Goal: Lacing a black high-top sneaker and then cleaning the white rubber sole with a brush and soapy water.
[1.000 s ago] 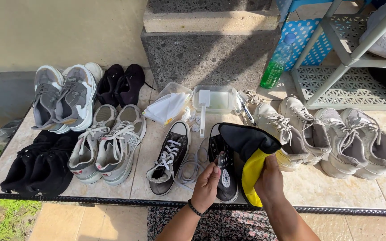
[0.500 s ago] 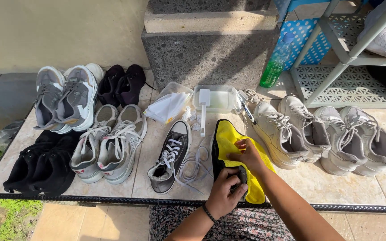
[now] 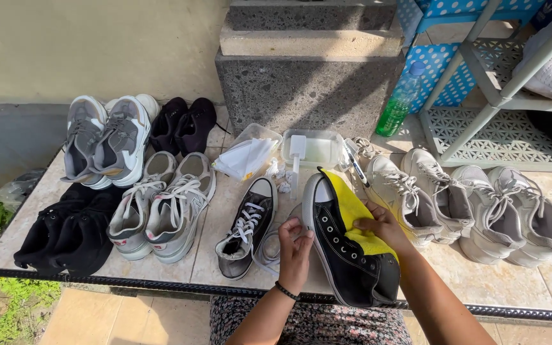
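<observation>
Tiled table set against a stone step, bearing rows of shoes; a grey metal rack stands at the right with a blue dotted box behind it.

Centre front: black high-top sneaker, tipped on its side with the white toe cap pointing away from the person and the heel near the table edge. A yellow cloth lies over its upper side. Half a second ago the cloth covered most of the shoe, which lay flatter; now the black side with its eyelets is turned into view and the cloth sits narrower along the top.

Left hand: fingers curled, thumb and fingertips closed on the shoe's near side beside the eyelets; a dark band circles the wrist. Right hand: fingers bent and pressed down on the cloth, pinning it to the shoe.

Just left of the held shoe, its unlaced partner stands upright. Behind them: a clear plastic tub with a white brush leaning at its rim, a clear bag of white contents, and a green plastic bottle with a blue cap beside the step.
</observation>
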